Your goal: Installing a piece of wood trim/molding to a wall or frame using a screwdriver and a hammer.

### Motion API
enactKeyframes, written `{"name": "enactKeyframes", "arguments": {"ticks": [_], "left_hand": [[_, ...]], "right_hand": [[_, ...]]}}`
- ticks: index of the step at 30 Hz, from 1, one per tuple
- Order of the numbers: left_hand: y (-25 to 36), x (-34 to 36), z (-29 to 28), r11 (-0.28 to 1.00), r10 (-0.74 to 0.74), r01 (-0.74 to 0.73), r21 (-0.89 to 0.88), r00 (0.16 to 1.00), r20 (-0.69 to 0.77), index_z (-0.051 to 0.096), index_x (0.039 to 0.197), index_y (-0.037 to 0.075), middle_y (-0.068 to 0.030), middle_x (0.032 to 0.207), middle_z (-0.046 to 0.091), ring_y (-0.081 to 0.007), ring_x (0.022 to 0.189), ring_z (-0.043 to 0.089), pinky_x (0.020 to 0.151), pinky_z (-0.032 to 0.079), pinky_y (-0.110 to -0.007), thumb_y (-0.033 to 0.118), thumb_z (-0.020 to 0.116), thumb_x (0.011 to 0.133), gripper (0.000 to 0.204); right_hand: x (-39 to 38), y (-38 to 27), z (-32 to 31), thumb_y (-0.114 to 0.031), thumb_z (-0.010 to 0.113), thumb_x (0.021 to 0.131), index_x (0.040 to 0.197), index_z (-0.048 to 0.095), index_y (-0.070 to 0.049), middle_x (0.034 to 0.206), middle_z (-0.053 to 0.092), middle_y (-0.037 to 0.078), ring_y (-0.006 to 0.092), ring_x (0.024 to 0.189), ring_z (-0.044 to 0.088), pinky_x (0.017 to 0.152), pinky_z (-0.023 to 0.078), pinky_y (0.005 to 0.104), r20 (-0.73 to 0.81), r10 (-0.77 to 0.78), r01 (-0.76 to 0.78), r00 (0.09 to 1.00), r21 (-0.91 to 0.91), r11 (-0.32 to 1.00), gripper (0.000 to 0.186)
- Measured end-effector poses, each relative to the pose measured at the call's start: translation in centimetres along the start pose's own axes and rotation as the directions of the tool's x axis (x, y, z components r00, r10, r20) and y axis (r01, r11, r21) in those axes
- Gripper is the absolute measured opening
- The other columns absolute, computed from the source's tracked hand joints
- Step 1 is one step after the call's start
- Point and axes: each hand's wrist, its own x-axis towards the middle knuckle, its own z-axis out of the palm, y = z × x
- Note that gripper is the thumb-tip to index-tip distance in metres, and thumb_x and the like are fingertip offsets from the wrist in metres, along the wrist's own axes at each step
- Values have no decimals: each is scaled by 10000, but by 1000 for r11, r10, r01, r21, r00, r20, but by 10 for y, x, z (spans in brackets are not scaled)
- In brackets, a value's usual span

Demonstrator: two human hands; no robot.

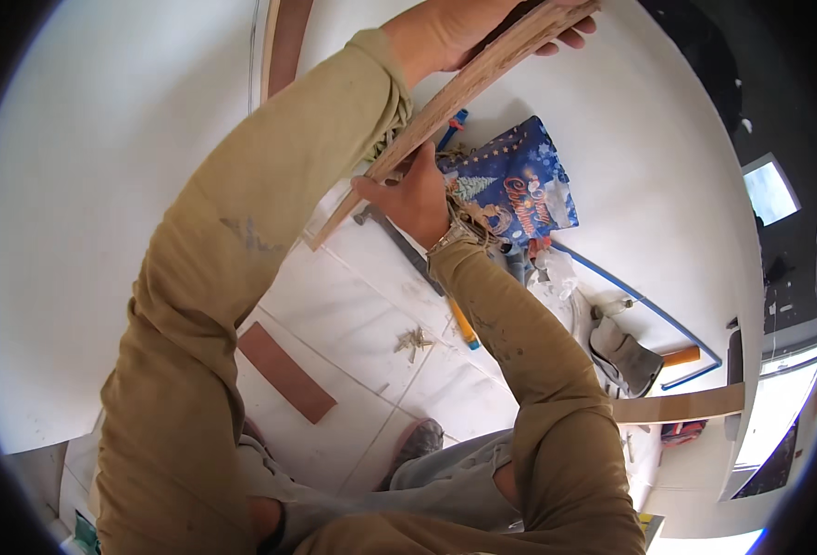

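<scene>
The 2 olive-tan cloth sleeves fill the near view, creased and smudged with grey marks, rising from the lower edge above grey trousers and a grey shoe (415,442).

Behind them spreads the white tiled floor (353,314), smooth and glossy with thin dark joints, and a plain white wall.

The long pale wooden strip (469,88) runs diagonally from upper right down to lower left, flat and narrow, with visible grain along its edge. The left hand (482,32) grips its upper end, fingers curled around it from behind. The right hand (418,199) is closed on the strip's lower part, thumb pressed against the wood; a metal wristwatch (452,237) sits on that wrist.

Just beyond the right hand lies a dark blue glossy gift bag (519,180), crumpled, printed with white snowflakes, a pale tree and gold lettering.

On the tiles lie a flat reddish-brown rectangular piece (285,372), a grey work glove (623,356), a yellow-handled tool (465,326) and a small heap of pale wooden dowels (414,341).
</scene>
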Motion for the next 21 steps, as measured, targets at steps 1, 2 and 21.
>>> {"name": "enactKeyframes", "arguments": {"ticks": [1,2,21], "left_hand": [[5,-1,7,1000,-26,27,16,999,-40,674,1065,95,-40,1042,670,-170,975,620,890,462,-340,526,691,820,496],[7,-2,11,998,-55,57,31,995,-79,663,1066,99,-36,1044,660,-168,979,614,886,457,-338,536,689,822,501],[2,7,-33,995,21,-21,102,1000,-2,657,1135,68,-84,1057,650,-178,971,603,848,463,-323,589,621,868,586]], "right_hand": [[4,1,-5,-287,921,664,1117,441,80,1048,655,245,307,929,681,802,552,398,1,3,-3,1000,-1,1000,755],[5,4,-9,-284,922,666,1119,442,83,1044,658,247,303,939,680,807,551,397,0,7,-7,1000,0,1000,755],[30,6,-11,-241,896,725,1273,408,91,1166,620,195,280,1067,630,902,532,389,201,-40,12,979,141,990,805]]}}
